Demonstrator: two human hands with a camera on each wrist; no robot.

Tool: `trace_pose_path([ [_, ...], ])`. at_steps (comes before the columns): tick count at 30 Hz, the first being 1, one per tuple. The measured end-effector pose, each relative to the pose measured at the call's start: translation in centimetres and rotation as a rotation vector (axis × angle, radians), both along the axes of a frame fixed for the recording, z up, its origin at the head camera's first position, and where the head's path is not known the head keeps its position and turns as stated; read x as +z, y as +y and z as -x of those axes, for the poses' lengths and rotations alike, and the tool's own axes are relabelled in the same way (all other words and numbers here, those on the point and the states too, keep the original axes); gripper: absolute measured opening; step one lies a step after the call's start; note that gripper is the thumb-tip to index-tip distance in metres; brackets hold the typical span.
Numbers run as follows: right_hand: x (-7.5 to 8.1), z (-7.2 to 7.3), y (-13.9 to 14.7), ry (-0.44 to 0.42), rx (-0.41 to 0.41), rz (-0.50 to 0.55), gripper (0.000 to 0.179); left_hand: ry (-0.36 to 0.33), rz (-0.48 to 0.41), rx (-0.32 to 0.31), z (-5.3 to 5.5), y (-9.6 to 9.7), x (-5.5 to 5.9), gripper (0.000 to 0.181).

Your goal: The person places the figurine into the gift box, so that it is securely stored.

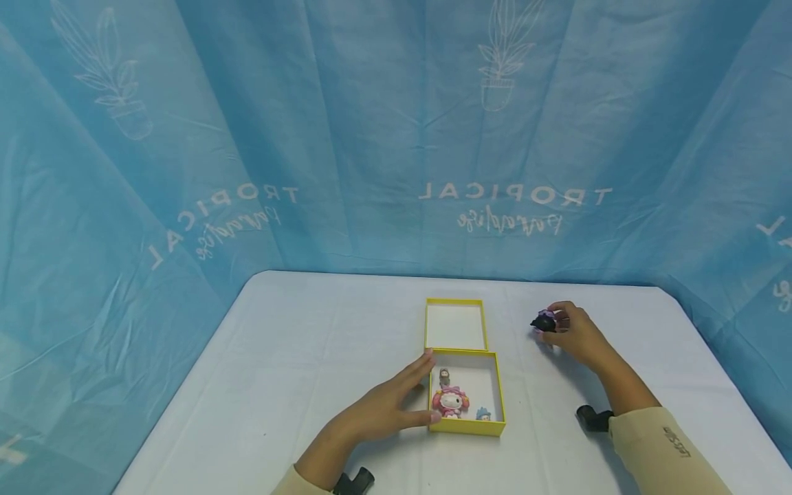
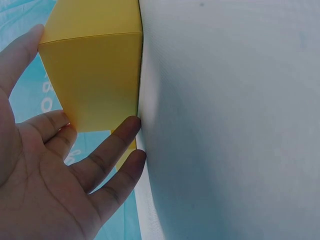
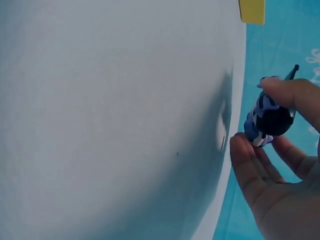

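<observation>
My right hand [image 1: 572,333] pinches a small black-and-purple toy figurine [image 1: 544,321] between thumb and fingers, to the right of the yellow box. In the right wrist view the figurine [image 3: 270,117] hangs low beside the white cloth, its dark rounded part facing the camera. Along the left wall of the yellow box [image 1: 467,427] lies my left hand [image 1: 386,409], thumb at the near corner and fingertips toward the far one, fingers fairly straight. Inside the box are a pink figurine [image 1: 451,401], a small grey-brown figurine [image 1: 444,377] and a small blue figurine [image 1: 483,414].
Directly behind the box lies its yellow-edged lid [image 1: 456,326], white inside. Both rest on a table [image 1: 309,344] with a white cover. Blue printed curtains [image 1: 371,137] hang around the table's back and sides. Black wrist mounts [image 1: 595,418] stick out from both sleeves.
</observation>
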State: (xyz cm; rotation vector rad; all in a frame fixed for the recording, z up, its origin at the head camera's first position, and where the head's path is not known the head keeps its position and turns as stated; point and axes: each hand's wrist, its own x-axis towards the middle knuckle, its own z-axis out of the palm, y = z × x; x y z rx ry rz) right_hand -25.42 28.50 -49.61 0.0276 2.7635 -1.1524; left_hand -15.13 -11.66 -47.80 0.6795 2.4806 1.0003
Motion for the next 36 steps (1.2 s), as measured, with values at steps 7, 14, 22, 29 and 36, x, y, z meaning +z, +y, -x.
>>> trace_pose_path([
  [7, 0.3, -0.5, -0.4, 0.039, 0.016, 0.031, 0.067, -0.008, -0.001, 0.006, 0.1, 0.0, 0.0, 0.094],
  [14, 0.4, -1.0, -0.8, 0.066, -0.009, 0.041, 0.068, 0.000, 0.004, -0.004, 0.1, 0.0, -0.1, 0.094],
  [22, 0.7, -1.5, -1.2, 0.120, 0.000, 0.031, 0.064, 0.011, 0.010, -0.005, 0.3, 0.0, -0.3, 0.093],
  [29, 0.5, -1.7, -1.0, 0.115, 0.006, 0.095, 0.055, 0.001, 0.014, 0.002, 0.3, 0.0, -0.2, 0.093],
  [36, 0.5, -1.9, -1.0, 0.123, -0.007, 0.104, 0.051, -0.006, 0.020, 0.008, 0.2, 0.1, -0.1, 0.094],
])
